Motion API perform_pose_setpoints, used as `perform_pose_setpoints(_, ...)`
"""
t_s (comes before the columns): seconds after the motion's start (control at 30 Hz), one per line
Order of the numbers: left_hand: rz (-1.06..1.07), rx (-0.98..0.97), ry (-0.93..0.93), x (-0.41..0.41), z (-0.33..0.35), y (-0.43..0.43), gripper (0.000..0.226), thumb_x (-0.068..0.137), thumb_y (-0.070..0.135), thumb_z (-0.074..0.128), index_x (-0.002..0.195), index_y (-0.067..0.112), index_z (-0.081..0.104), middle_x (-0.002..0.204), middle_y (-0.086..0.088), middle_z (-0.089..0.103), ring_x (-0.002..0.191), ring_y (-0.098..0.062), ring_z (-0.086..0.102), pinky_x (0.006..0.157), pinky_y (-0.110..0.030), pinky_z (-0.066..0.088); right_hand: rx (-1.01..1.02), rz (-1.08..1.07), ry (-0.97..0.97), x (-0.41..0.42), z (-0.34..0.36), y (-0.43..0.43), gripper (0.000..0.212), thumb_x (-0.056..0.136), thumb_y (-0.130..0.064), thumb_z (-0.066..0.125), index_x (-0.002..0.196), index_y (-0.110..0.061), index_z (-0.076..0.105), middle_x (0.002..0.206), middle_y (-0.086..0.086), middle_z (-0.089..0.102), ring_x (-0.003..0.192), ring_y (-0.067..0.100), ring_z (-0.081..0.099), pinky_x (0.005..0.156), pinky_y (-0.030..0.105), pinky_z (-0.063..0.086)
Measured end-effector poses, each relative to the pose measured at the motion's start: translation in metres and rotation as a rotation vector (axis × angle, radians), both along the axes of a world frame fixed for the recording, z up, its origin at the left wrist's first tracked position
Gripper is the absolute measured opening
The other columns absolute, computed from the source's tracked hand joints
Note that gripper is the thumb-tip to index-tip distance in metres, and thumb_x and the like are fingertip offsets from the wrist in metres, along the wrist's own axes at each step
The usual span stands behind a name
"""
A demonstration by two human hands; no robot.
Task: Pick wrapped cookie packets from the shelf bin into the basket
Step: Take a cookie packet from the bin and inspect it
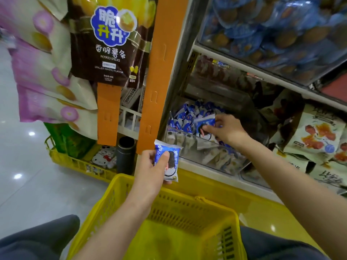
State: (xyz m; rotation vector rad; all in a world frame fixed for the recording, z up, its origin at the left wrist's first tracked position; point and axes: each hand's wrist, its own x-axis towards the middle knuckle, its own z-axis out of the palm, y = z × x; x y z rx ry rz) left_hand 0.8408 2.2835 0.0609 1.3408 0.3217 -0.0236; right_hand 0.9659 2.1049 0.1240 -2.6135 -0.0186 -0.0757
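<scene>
Head view left the print on both wrappers too blurred to read. Your left hand (150, 166) gripped 1 cookie packet (173, 166), thumb across its front, above the far rim of the basket (105, 201). Your right hand (227, 130) pinched a 2nd packet (204, 123) in the shelf bin (206, 154).

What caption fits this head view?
Left hand holds one cookie packet near yellow basket; right hand grips second packet in shelf bin.

A shop: tiered shelves (244, 68) of packaged snacks, hanging potato-stick bags (107, 44) (on orange display strips), a yellow shopping basket (174, 222).
</scene>
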Motion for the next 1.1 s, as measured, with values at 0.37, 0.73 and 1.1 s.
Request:
perform_pose_setpoints(0.37, -0.052, -0.073, 0.001, 0.001, 0.007, 0.001, 0.017, 0.094, 0.029, 0.050, 0.107, 0.019, 0.047, 0.086, 0.000, 0.063, 0.049, -0.001, 0.063, 0.042, -0.015, 0.047, -0.205, 0.034, 0.180, 0.022, -0.010, 0.028, 0.052, 0.084, -0.037, 0.065, 0.106, 0.009, 0.061, 0.109, 0.027, 0.063, 0.085, 0.033, 0.066, 0.073, 0.039, 0.053)
perform_pose_setpoints(0.73, -0.081, -0.065, 0.001, -0.002, 0.008, 0.001, 0.016, 0.094, 0.029, 0.049, 0.105, 0.017, 0.048, 0.087, -0.003, 0.064, 0.051, -0.003, 0.064, 0.044, -0.017, 0.049, 0.128, 0.009, 0.358, 0.021, -0.018, 0.016, 0.016, 0.085, -0.023, 0.066, 0.075, -0.014, 0.058, 0.081, 0.000, 0.061, 0.064, 0.011, 0.062, 0.053, 0.017, 0.053)
perform_pose_setpoints(1.1, -0.099, -0.010, -0.006, -0.005, -0.004, -0.008, 0.018, 0.095, 0.030, 0.048, 0.109, 0.018, 0.050, 0.096, -0.002, 0.065, 0.067, -0.001, 0.066, 0.048, -0.008, 0.046, 0.289, 0.244, -0.256, -0.090, -0.028, 0.030, 0.015, 0.091, -0.032, 0.053, 0.105, -0.026, 0.055, 0.090, -0.014, 0.060, 0.081, -0.003, 0.055, 0.070, 0.007, 0.044)
